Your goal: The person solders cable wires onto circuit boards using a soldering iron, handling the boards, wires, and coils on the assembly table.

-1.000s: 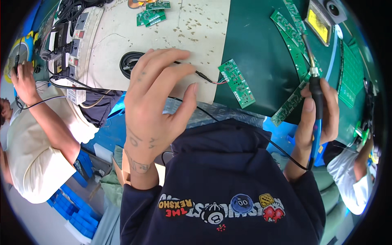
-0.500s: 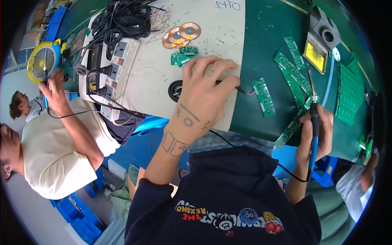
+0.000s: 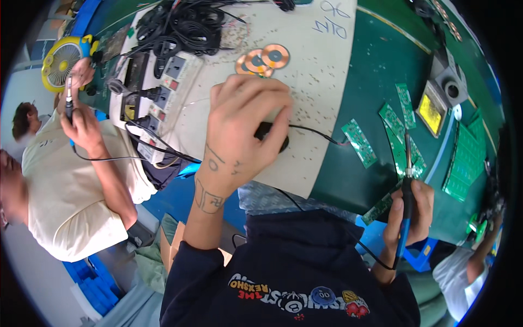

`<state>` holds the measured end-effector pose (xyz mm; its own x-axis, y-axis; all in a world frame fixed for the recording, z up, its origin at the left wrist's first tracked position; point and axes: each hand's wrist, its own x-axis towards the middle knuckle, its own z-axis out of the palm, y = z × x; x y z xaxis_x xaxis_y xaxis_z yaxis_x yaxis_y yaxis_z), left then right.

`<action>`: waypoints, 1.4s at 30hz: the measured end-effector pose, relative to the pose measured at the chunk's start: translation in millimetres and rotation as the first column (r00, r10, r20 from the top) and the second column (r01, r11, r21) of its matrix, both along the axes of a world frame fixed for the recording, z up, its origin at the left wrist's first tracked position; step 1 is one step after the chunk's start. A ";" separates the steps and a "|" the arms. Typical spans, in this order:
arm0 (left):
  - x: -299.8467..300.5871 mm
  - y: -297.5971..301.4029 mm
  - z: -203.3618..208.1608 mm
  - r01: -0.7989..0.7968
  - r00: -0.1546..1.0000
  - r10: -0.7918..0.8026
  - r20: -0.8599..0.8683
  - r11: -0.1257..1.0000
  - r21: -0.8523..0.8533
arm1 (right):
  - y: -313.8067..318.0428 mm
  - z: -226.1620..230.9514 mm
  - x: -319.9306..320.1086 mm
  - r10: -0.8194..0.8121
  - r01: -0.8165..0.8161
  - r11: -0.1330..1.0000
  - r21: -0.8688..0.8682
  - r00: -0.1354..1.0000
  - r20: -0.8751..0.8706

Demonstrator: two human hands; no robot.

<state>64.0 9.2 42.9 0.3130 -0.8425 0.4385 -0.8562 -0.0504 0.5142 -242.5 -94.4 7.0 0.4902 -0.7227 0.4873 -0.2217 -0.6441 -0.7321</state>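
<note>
My left hand (image 3: 248, 122) is over the pale work sheet, its fingers curled down around a coiled black cable (image 3: 265, 131). Most of that coil is hidden beneath the palm. One cable end runs right to thin wires at a small green circuit board (image 3: 359, 143) on the green mat. Just beyond my fingertips lie several flat copper coils (image 3: 275, 56). In my right hand (image 3: 418, 210) is a soldering iron (image 3: 406, 204) with a black and blue handle, its tip pointing away from me over more green circuit boards (image 3: 404, 106).
A soldering stand with yellow sponge (image 3: 431, 113) stands at the right, near stacked green panels (image 3: 463, 158). A power strip (image 3: 163, 101) and bundled black cables (image 3: 190, 27) occupy the left. A co-worker (image 3: 81, 185) holds another iron near a yellow fan (image 3: 60, 64).
My left hand has shifted left onto the coiled cable, hiding the small green boards near the copper coils. The view has shifted too. My right hand still holds the soldering iron.
</note>
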 end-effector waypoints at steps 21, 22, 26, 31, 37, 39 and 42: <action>63.4 -28.8 -7.8 -0.359 0.930 0.360 0.074 0.933 -0.026 | -28.9 21.3 35.4 -0.047 0.045 0.998 0.044 0.998 0.043; 64.5 -28.2 -2.8 -0.320 0.941 0.325 0.091 0.945 -0.064 | -29.5 21.1 35.4 -0.055 0.052 0.997 0.052 0.997 0.055; 65.4 -25.7 18.7 -0.337 0.941 0.329 -0.080 0.887 -0.315 | -32.9 18.3 31.3 -0.086 0.083 0.994 0.066 0.995 0.049; 49.2 1.5 45.7 -0.454 0.869 0.220 -0.443 0.712 -0.536 | -32.9 16.4 32.8 -0.065 0.065 0.996 0.056 0.998 -0.001; -7.9 20.0 49.0 -0.081 0.831 -0.288 -0.477 0.785 -0.615 | -32.2 7.8 34.7 -0.052 0.049 0.996 0.078 0.998 0.029; -34.4 15.5 39.4 -0.030 0.670 -0.450 -0.590 0.779 -0.627 | -30.8 4.4 32.9 -0.078 0.073 0.994 0.080 0.996 0.052; -68.7 11.2 24.7 -0.047 0.489 -0.498 -0.716 0.805 -0.591 | -28.0 3.0 29.6 -0.088 0.082 0.989 0.122 0.995 0.049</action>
